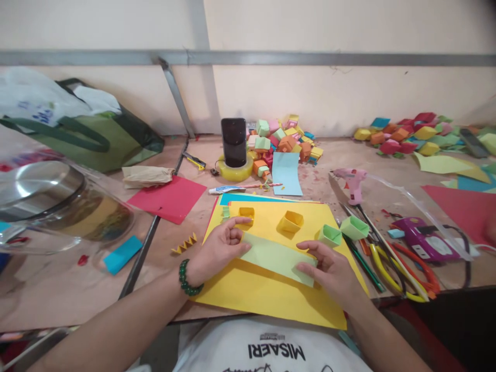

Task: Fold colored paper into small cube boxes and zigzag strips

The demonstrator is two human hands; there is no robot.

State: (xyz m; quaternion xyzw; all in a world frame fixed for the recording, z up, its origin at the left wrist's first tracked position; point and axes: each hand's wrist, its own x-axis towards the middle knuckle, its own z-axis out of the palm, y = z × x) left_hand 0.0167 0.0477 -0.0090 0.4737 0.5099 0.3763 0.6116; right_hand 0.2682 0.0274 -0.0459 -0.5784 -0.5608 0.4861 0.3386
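Observation:
A light green paper strip stretches between my two hands, tilted with its right end lower. My left hand pinches the strip's left end, thumb on top, while its index finger reaches toward a small yellow paper box. At the other end, my right hand grips the strip with thumb and fingers. Beneath lies a large yellow paper sheet. Another folded yellow paper box sits beyond the strip. Two green paper boxes, one at the sheet's right edge and one farther right, are near my right hand.
A phone stands in a yellow tape roll, beside a pile of colourful paper shapes. To the right lie a pink glue gun, yellow-handled scissors and a purple power strip. A glass jug stands left.

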